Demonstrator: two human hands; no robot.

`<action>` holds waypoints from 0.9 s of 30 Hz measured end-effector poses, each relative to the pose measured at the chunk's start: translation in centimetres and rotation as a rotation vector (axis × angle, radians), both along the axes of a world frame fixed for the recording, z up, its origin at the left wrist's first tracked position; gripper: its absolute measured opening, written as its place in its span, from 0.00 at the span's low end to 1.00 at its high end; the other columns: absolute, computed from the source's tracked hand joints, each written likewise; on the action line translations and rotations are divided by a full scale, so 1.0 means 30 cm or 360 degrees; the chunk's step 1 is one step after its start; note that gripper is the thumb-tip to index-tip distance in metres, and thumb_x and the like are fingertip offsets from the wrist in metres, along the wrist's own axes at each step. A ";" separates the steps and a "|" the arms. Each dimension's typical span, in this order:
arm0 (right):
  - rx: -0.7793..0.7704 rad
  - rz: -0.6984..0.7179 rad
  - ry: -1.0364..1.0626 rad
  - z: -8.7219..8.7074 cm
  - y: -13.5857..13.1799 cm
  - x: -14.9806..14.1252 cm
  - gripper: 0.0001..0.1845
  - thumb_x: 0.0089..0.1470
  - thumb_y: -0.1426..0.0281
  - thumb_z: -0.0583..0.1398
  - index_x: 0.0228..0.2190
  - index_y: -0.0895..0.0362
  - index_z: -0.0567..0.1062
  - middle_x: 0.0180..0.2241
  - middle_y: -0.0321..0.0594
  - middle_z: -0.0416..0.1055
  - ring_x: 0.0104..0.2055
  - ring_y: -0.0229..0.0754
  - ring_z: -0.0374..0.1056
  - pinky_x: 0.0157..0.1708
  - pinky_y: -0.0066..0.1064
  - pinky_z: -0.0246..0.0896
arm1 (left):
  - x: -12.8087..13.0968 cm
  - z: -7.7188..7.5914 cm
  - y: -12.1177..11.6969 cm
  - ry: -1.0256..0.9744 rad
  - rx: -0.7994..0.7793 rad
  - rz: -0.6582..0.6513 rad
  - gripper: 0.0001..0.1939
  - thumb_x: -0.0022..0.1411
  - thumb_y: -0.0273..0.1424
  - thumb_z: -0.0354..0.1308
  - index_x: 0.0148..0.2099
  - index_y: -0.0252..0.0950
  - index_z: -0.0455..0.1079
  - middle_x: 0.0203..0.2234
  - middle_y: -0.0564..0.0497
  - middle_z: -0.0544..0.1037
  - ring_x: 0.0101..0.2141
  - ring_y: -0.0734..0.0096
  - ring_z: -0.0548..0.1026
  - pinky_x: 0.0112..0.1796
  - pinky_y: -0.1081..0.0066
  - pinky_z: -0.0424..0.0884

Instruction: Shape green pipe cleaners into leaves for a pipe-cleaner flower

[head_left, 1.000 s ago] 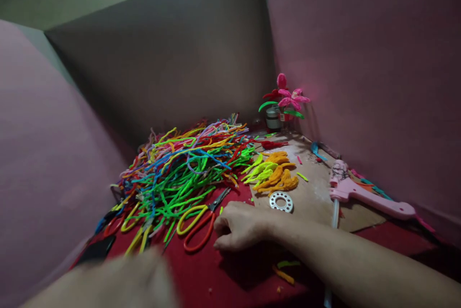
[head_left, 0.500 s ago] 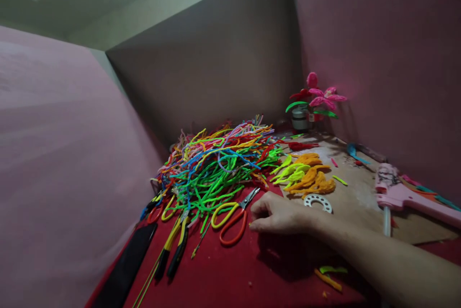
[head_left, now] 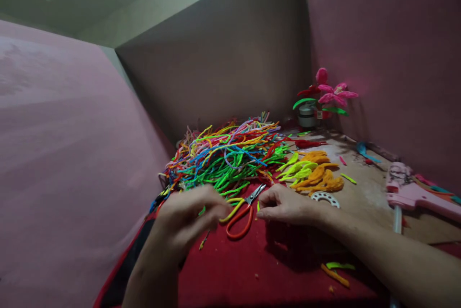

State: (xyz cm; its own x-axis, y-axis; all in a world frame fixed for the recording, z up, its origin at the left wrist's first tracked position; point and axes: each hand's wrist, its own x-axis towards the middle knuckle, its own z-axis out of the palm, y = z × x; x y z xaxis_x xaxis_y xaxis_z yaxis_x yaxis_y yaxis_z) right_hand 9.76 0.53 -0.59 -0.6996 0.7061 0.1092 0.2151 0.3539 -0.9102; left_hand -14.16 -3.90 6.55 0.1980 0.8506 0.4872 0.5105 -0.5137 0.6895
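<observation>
My left hand (head_left: 192,219) is raised over the near left part of the red cloth, smeared by motion. Its fingers curve right, towards the handles of the scissors (head_left: 242,214), and I cannot make out whether they touch or hold anything. To the right of those scissors, my right hand (head_left: 281,204) is pinched closed just above the cloth. A short yellow-green piece of pipe cleaner (head_left: 258,206) shows at its fingertips. The scissors lie with blades parted, one handle yellow and one red. Behind both hands is a heap of multicoloured pipe cleaners (head_left: 226,154).
Yellow-green (head_left: 297,171) and orange fuzzy petals (head_left: 320,178) lie on the board, beside a white ring with holes (head_left: 326,197). A pink glue gun (head_left: 414,192) rests at right. Pink flowers (head_left: 336,92) stand at the back. Loose orange and green strips (head_left: 336,274) lie in front.
My left hand has come into view from below, covering the pliers. The yellow-green piece now shows at my right fingertips. The whole view has shifted slightly; my right hand stays beside the scissors.
</observation>
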 end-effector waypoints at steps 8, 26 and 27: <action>0.0063 -0.0022 -0.0031 -0.003 0.005 -0.004 0.11 0.44 0.68 0.56 0.17 0.60 0.63 0.15 0.28 0.52 0.19 0.29 0.48 0.18 0.22 0.41 | -0.006 -0.028 0.282 0.1764 -0.0065 0.1097 0.13 0.58 0.34 0.47 0.42 0.34 0.67 0.40 0.41 0.71 0.38 0.58 0.72 0.33 0.66 0.66; 0.0224 -0.0045 -0.0055 -0.012 0.004 -0.006 0.09 0.44 0.69 0.56 0.18 0.61 0.68 0.16 0.29 0.56 0.21 0.29 0.51 0.19 0.21 0.45 | -0.001 0.018 0.113 0.1347 0.0106 0.1655 0.13 0.58 0.38 0.42 0.38 0.40 0.65 0.24 0.48 0.74 0.28 0.61 0.73 0.27 0.70 0.59; 0.0237 -0.0051 -0.0055 -0.013 0.003 -0.007 0.09 0.44 0.69 0.56 0.19 0.61 0.69 0.16 0.29 0.57 0.21 0.29 0.52 0.20 0.21 0.45 | -0.005 0.016 0.116 0.1314 0.0113 0.1703 0.13 0.58 0.37 0.42 0.38 0.40 0.66 0.23 0.48 0.74 0.28 0.60 0.73 0.27 0.70 0.59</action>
State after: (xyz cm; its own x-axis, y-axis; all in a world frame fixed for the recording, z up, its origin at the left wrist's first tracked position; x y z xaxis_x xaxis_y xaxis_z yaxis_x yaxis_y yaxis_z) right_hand 9.56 0.62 -0.97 -0.6822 0.7060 0.1903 0.2589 0.4766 -0.8401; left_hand -14.30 -0.43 7.02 -0.2861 0.7487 0.5980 0.9281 0.3716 -0.0213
